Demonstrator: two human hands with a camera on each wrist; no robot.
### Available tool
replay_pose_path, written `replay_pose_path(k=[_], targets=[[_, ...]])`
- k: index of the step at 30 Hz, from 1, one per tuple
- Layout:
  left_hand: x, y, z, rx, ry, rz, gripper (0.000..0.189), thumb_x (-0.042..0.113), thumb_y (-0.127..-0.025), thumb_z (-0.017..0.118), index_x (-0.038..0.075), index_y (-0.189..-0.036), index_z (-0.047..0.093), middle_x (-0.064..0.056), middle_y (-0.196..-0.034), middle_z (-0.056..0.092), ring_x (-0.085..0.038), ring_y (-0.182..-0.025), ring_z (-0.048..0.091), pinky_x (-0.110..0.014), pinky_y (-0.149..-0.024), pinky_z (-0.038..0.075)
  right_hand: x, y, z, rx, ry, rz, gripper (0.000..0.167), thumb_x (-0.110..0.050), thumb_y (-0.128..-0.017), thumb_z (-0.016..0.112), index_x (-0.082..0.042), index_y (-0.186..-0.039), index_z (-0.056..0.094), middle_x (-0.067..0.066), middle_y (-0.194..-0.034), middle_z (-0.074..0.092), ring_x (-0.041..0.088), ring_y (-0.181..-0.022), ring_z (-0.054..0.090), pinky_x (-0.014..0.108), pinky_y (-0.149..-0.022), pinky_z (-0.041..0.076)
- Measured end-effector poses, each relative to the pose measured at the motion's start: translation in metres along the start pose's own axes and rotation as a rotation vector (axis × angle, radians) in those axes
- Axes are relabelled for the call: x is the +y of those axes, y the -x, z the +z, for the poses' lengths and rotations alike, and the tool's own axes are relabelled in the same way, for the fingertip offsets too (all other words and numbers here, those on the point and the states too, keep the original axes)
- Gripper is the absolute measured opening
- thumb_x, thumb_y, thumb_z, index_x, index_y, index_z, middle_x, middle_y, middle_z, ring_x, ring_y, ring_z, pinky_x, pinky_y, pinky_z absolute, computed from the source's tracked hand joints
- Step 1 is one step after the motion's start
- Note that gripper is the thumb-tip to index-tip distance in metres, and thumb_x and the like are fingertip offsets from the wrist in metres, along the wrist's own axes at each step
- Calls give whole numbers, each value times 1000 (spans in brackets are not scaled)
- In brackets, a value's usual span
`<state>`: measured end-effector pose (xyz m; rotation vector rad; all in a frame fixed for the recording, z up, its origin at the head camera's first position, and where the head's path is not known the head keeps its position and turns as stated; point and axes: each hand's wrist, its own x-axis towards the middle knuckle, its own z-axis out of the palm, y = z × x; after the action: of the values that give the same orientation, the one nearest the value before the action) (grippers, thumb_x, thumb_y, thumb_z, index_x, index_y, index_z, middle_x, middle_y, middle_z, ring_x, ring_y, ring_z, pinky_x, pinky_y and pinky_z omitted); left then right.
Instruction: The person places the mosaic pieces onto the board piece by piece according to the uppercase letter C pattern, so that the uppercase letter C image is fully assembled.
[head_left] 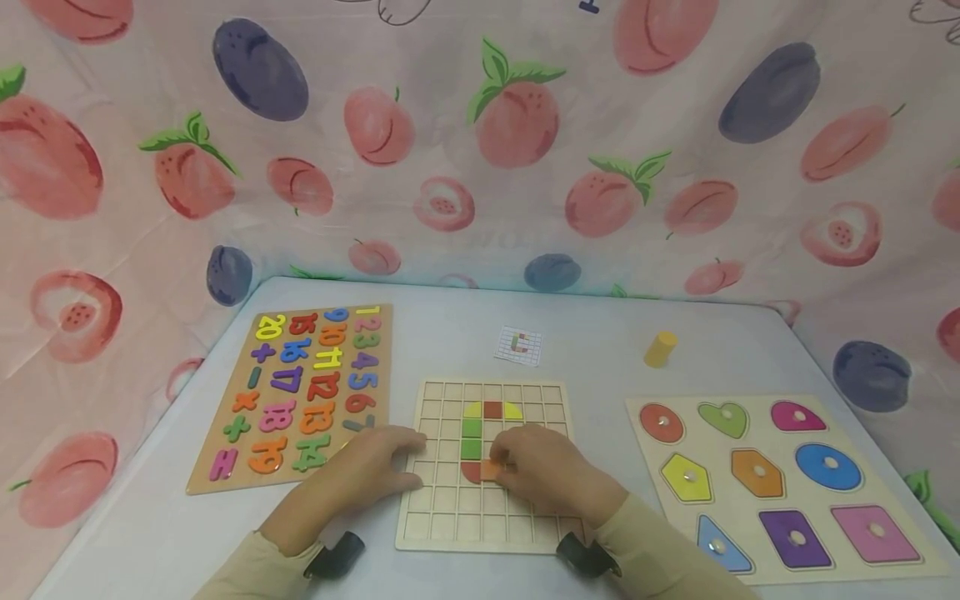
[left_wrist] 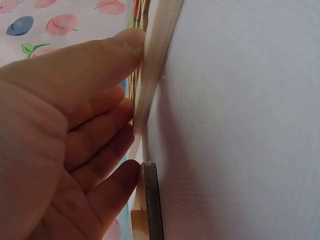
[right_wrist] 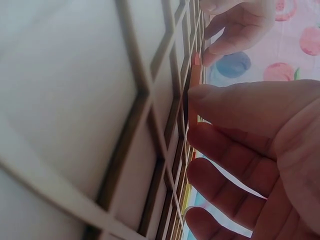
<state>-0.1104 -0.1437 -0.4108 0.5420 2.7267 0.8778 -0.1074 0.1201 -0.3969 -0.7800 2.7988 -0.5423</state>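
Observation:
A pale wooden grid board [head_left: 442, 536] lies flat in front of me. In the head view its cells hold a yellow rounded piece [head_left: 472, 410], a brown-red square [head_left: 492, 410], another yellow rounded piece [head_left: 513, 411], two green squares [head_left: 471, 450] stacked in a column and a red rounded piece [head_left: 470, 472]. Beside the red one, my right hand [head_left: 551, 471] pinches an orange square tile [head_left: 489, 472] between thumb and fingertips, low over the grid. My left hand [head_left: 371, 468] rests at the board's left edge, thumb and fingers loosely spread, thumb tip touching the side [left_wrist: 155, 55].
To the left lies a board of colourful numbers [head_left: 288, 400], partly behind the left hand. A knobbed shape board [head_left: 720, 533] is at right. Beyond the grid are a small printed pattern card [head_left: 519, 345] and a yellow cylinder [head_left: 660, 349]. A fruit-print curtain [head_left: 480, 208] encloses the table.

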Motion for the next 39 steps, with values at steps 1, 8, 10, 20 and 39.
replay_pose_path(k=[1,8,10,20,39], targets=[[0,0,0,0,0,-3,42,17,-81,85,10,-120,71,-3,-123,68,-30,-126,56,-48,-108,44,0,0,0,0,0,0,11,-17,-87,73,-12,-97,72,-6,-92,69,15,-88,61,37,-80,54],[1,0,0,-6,3,-19,43,17,-81,84,11,-121,71,-3,-125,68,-30,-127,55,-48,-109,43,1,1,1,-1,-4,6,11,-17,-87,74,-12,-97,72,-5,-94,69,16,-92,62,38,-82,54],[1,0,0,-5,4,-17,42,17,-81,85,11,-121,71,-3,-124,68,-30,-127,56,-48,-109,43,2,2,1,2,1,12,12,-16,-87,73,-12,-98,72,-4,-96,69,17,-93,62,38,-84,54],[1,0,0,-3,5,-15,42,17,-81,85,11,-120,71,-3,-124,68,-30,-127,56,-48,-108,43,7,7,0,27,2,13,16,-13,-84,71,-12,-100,71,-4,-96,69,18,-93,62,38,-82,54],[1,0,0,-2,-4,-10,42,17,-81,85,11,-120,71,-3,-124,68,-29,-126,56,-48,-108,44,1,3,1,23,27,-31,13,-14,-84,74,-13,-97,73,-4,-94,70,17,-92,64,37,-82,55]])
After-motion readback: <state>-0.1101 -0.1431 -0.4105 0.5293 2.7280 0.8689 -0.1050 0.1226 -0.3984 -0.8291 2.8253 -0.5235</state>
